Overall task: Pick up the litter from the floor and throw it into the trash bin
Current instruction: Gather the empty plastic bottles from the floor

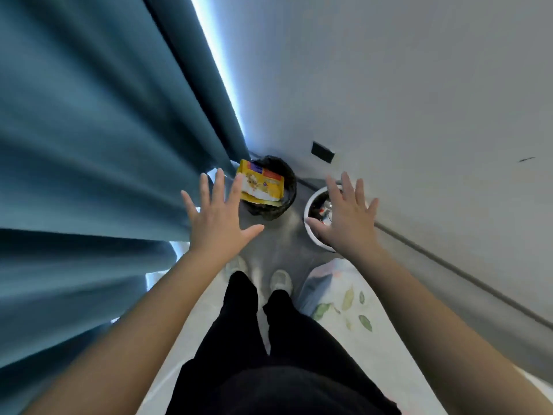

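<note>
A black trash bin (287,187) with a dark liner stands on the floor in the corner between curtain and wall. A yellow food package (260,184) lies across its opening, sticking out over the left rim. My left hand (217,218) is spread flat with straight fingers just left of the bin and holds nothing; its fingertip overlaps the package's left edge. My right hand (348,218) is also spread and empty, held over a white bin (311,232) to the right.
Teal curtains (98,160) hang along the left. A grey wall (419,100) with a dark socket plate (322,152) runs on the right. My feet in pale shoes (280,280) stand on the grey floor. A leaf-patterned mat (344,304) lies at right.
</note>
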The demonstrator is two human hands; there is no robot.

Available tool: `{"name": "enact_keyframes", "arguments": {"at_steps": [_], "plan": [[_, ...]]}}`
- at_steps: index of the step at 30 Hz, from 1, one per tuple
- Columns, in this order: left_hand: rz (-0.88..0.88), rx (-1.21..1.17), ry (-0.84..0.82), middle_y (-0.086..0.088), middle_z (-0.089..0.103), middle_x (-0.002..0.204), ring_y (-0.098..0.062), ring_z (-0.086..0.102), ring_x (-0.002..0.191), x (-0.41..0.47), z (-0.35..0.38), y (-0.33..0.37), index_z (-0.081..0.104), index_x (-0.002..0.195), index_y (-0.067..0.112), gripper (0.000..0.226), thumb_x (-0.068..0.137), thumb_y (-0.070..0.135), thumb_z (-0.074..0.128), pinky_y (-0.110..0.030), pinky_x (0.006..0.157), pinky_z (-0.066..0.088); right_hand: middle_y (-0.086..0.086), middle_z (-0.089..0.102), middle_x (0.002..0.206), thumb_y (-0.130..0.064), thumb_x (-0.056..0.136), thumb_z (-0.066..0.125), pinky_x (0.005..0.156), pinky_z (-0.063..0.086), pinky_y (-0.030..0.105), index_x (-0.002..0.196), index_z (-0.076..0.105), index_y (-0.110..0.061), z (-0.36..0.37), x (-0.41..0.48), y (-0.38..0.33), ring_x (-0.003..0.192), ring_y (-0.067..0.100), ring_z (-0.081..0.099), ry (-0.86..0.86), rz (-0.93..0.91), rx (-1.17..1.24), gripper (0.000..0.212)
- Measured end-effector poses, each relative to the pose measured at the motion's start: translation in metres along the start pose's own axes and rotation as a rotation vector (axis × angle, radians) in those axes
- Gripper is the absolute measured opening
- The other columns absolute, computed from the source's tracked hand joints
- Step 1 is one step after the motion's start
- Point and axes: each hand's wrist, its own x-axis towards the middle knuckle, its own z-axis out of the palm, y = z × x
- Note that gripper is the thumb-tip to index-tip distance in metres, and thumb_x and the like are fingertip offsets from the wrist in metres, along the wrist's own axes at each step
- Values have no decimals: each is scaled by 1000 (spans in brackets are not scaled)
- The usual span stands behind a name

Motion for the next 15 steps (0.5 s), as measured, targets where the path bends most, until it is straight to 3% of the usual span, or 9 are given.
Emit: {"name": "enact_keyframes", "arguments": {"at_steps": [9,15], "plan": [[-539,-273,202,-3,-4,161,-28,-9,147,-143,-20,-85,2,152,30,105,73,74,55,-65,111,2,3,-4,162,-63,82,57,113,8,65,152,-2,-37,-17,-40,-146,148,34,-7,-21,-503,-15,95],[-809,-388,329,-1,-3,161,-24,-12,147,-234,-11,-140,5,152,32,96,77,74,49,-62,112,-5,2,-7,162,-70,82,42,115,5,64,152,-5,-36,2,-86,-250,148,31,-10,-49,-804,-88,91]]}}
